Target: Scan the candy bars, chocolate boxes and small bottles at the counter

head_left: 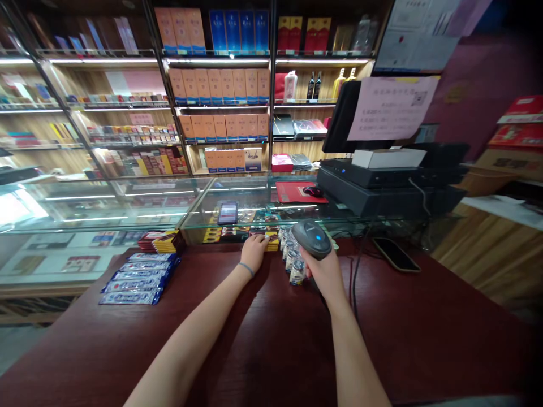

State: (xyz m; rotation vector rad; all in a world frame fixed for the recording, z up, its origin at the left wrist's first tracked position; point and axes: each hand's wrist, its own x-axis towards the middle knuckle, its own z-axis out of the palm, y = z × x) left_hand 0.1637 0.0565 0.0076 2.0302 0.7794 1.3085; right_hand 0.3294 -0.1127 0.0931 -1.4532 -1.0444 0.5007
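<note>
My right hand (324, 274) is wrapped round the grip of a dark grey barcode scanner (313, 239) with a lit blue spot on top. Just under it stand short rows of small jars (297, 272) in clear wrap. My left hand (253, 253), a thin band at its wrist, reaches to the back of the counter. Its fingers are bent over a small yellow-and-dark packet (272, 241) in the row there; the fingertips are partly hidden. To the left lie blue-and-white long packets (136, 278) in an overlapping row, with stacked red and yellow packets (163, 241) behind them.
The dark red counter (254, 350) meets a glass display case (203, 198). A phone (396, 254) lies at the right, near the scanner's cable (355, 288). Behind stand a monitor (343, 116), black till equipment (382, 192), a mouse (313, 191) and a small screen device (228, 212).
</note>
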